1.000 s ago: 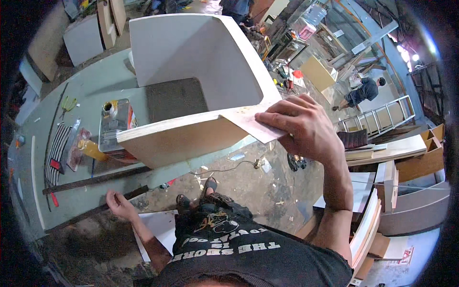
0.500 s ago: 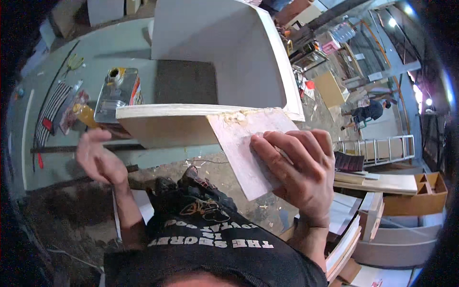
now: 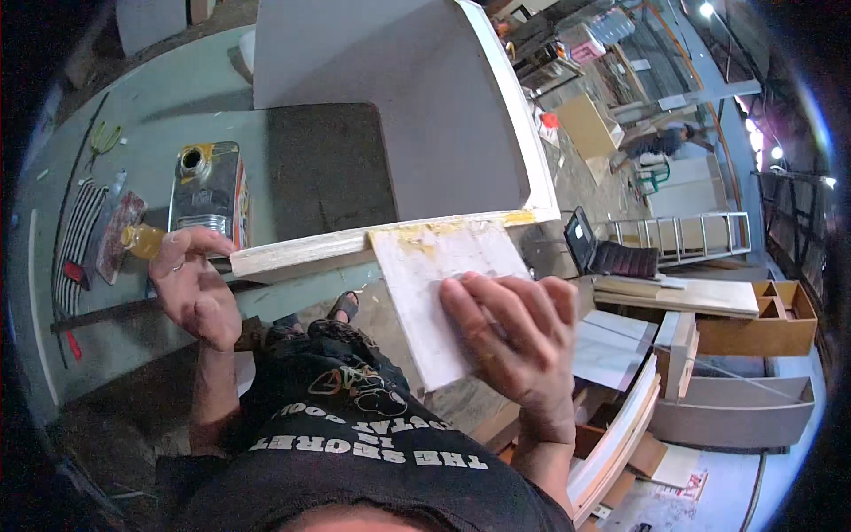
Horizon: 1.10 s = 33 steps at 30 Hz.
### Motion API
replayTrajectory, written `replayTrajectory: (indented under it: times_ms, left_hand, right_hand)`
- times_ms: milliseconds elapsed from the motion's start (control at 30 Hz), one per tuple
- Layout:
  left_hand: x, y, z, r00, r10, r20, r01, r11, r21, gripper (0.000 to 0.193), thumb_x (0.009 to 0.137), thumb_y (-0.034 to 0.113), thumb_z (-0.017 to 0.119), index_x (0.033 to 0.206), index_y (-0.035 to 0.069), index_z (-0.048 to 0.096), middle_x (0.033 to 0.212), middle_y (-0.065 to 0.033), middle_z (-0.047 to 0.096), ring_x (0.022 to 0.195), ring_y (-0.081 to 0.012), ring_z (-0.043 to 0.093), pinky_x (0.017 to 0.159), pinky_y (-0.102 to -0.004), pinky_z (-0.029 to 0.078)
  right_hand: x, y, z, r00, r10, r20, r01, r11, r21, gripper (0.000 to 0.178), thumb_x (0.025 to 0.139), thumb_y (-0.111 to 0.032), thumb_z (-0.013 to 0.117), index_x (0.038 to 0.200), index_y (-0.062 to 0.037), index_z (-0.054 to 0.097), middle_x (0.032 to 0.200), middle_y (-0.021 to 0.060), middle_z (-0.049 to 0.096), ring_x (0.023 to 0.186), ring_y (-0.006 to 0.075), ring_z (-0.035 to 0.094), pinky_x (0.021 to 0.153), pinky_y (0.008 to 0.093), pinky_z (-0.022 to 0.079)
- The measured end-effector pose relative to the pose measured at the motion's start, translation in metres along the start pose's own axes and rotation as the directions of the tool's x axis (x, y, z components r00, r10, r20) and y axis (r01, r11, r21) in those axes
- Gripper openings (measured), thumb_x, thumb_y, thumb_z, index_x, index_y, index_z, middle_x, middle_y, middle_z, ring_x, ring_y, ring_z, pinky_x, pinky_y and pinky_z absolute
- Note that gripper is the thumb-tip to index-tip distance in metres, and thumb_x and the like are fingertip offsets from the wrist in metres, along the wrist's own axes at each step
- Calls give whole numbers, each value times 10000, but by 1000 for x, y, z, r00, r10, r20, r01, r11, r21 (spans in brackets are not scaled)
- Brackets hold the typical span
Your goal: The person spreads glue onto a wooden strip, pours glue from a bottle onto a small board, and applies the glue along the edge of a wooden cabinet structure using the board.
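My right hand [image 3: 514, 332] grips a thin pale flat board [image 3: 425, 310] like a spreader. Yellow glue-like paste coats the board's far edge, which rests against the white front edge [image 3: 306, 250] of a large open box [image 3: 452, 115]. A yellow smear [image 3: 519, 217] lies on that edge near its right corner. At the left end of the edge is my left hand [image 3: 195, 288], fingers loosely bent and apart, holding nothing; whether it touches the box I cannot tell. Beyond it stands a metal can [image 3: 204, 191] with an open spout and yellow drips.
On the green table [image 3: 151, 115] lie a yellow bottle [image 3: 142, 240], striped cloth [image 3: 75, 235] and green-handled scissors [image 3: 105, 140]. To my right are stacked boards [image 3: 678, 295], a brown divided box [image 3: 753, 337] and a ladder [image 3: 683, 238]. A person [image 3: 660, 144] is farther back.
The board has slid its pasted edge along the box's front edge, and a yellow smear now shows near the right corner. My left hand has come closer to the edge's left end.
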<state>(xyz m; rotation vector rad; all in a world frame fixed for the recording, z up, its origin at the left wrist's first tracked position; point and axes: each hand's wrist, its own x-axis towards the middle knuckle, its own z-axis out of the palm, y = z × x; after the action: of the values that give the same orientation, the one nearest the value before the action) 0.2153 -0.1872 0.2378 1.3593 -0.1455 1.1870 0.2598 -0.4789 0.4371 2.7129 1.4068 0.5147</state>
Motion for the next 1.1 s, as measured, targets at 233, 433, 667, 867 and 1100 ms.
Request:
replayTrajectory:
  times_ms: [233, 433, 667, 867, 1100]
  left_hand:
    - [-8, 1, 5, 985, -165, 54, 170, 979, -111, 770, 932, 595, 618, 1405, 16, 437, 1107, -172, 564, 969, -236, 561, 849, -371, 478]
    - [-7, 2, 10, 989, -130, 77, 138, 984, -111, 695, 983, 554, 534, 1425, 28, 429, 1061, -163, 560, 952, -227, 540, 840, -366, 442]
    - [-8, -3, 3, 984, -138, 109, 159, 962, -222, 673, 936, 562, 668, 1380, 81, 513, 1137, -137, 569, 1025, -245, 578, 890, -390, 515]
    - [-14, -3, 7, 984, -173, 44, 178, 971, -157, 618, 963, 541, 606, 1329, 55, 501, 1066, -142, 562, 932, -220, 556, 812, -361, 480]
    - [-13, -9, 10, 986, -155, 59, 163, 975, -150, 604, 986, 554, 580, 1337, 69, 504, 1010, -128, 582, 900, -214, 559, 790, -372, 484]
  right_hand:
    - [-10, -14, 1, 981, -193, 0, 193, 981, 6, 464, 824, -234, 638, 1271, -123, 692, 1199, 1, 648, 996, 139, 628, 834, 325, 431]
    - [-23, 12, -23, 985, 26, -169, -26, 1000, 0, 421, 734, -196, 760, 1155, -205, 769, 1102, -17, 720, 930, 163, 674, 834, 360, 455]
    - [-41, 93, -15, 990, 114, -79, -107, 990, 90, 482, 634, -158, 836, 1113, -150, 775, 1089, 27, 758, 993, 213, 713, 871, 380, 492]
    - [-37, 104, -6, 994, 106, -35, -100, 985, 142, 583, 575, -112, 847, 1150, -160, 764, 1153, 22, 752, 1087, 207, 704, 919, 393, 494]
    - [-32, 125, 3, 996, 70, 63, -78, 986, 149, 706, 517, -50, 824, 1203, -192, 737, 1211, 0, 740, 1120, 198, 701, 915, 397, 511]
